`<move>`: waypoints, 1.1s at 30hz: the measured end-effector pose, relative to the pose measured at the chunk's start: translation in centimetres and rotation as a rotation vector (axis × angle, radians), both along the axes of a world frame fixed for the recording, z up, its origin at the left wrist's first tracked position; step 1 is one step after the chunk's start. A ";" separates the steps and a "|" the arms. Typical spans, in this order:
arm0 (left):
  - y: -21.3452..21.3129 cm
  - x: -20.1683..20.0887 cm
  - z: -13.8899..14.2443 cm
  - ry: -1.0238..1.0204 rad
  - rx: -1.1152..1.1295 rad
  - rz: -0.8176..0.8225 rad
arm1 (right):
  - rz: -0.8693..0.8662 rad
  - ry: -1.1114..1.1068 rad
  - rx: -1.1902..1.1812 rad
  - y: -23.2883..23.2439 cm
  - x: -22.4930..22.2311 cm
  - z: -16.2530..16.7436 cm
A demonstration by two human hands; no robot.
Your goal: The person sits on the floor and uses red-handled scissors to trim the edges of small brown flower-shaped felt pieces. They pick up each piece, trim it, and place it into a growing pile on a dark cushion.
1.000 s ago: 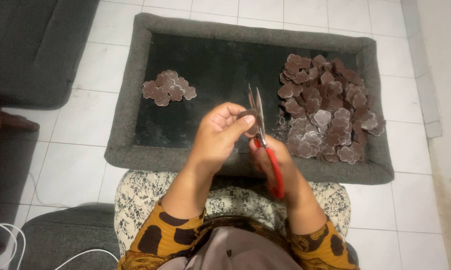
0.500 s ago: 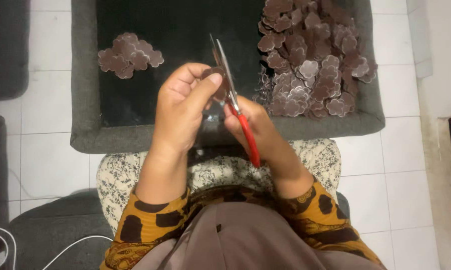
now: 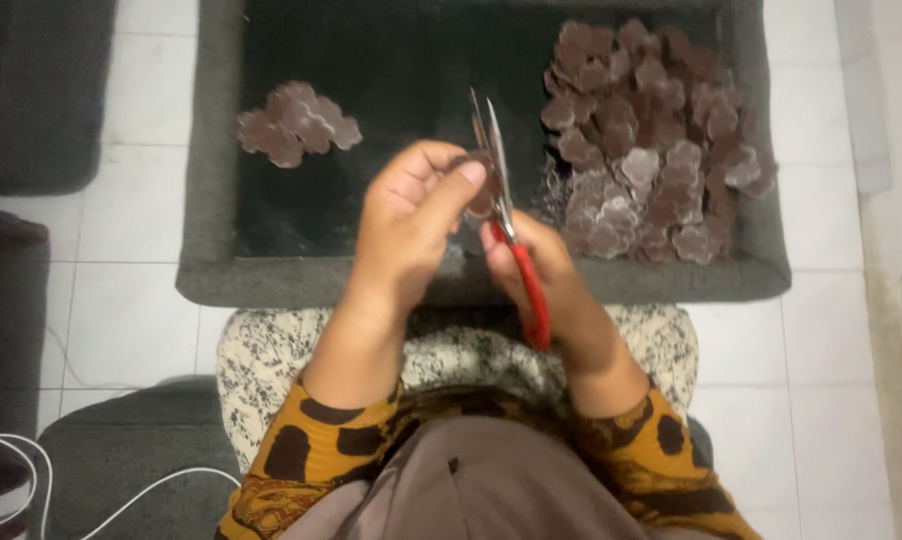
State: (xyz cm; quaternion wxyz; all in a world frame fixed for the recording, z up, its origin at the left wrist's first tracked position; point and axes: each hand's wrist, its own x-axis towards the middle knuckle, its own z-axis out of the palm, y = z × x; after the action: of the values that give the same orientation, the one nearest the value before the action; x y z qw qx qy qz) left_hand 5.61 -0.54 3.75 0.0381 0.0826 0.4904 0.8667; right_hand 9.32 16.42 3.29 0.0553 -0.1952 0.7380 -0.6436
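While right hand [image 3: 536,255] grips scissors [image 3: 501,200] (one pair), left fingers [image 3: 441,185] pinch one brown piece [image 3: 481,190].

The small brown piece [image 3: 481,190] is mostly hidden behind the left hand [image 3: 411,215], so its shape is not clear. The right hand [image 3: 541,265] covers the lower handle of the scissors [image 3: 511,240]. The top edge cuts off the grey tray [image 3: 206,200] and the big brown pile [image 3: 651,140].
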 end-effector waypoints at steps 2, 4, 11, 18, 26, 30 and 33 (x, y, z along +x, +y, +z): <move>0.0 -0.1 0.2 0.012 0.014 -0.006 | -0.017 -0.059 0.003 -0.2 0.1 0.5; 0.0 -0.3 0.5 0.034 0.054 -0.021 | -0.020 -0.146 -0.021 -0.3 0.3 0.7; -0.4 -0.3 0.8 0.006 0.121 -0.092 | 0.028 -0.194 -0.146 -0.2 -0.3 -1.0; -0.3 -0.5 0.7 0.016 0.127 -0.088 | 0.016 -0.261 -0.189 -0.1 -0.6 -2.1; 0.0 -0.5 0.5 0.023 0.103 -0.036 | 0.009 -0.227 -0.161 0.1 -0.9 -2.4; -0.1 -0.4 0.6 -0.016 0.154 -0.073 | 0.003 -0.235 -0.111 0.5 -0.9 -2.4; -0.2 -0.4 0.6 -0.014 0.165 -0.092 | 0.011 -0.262 -0.142 0.5 -1.1 -2.3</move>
State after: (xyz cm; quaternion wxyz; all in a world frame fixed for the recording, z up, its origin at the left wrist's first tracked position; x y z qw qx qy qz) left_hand 5.21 -0.77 4.33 0.0741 0.1019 0.4128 0.9021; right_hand 8.24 16.97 0.99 0.1407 -0.1172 0.6761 -0.7137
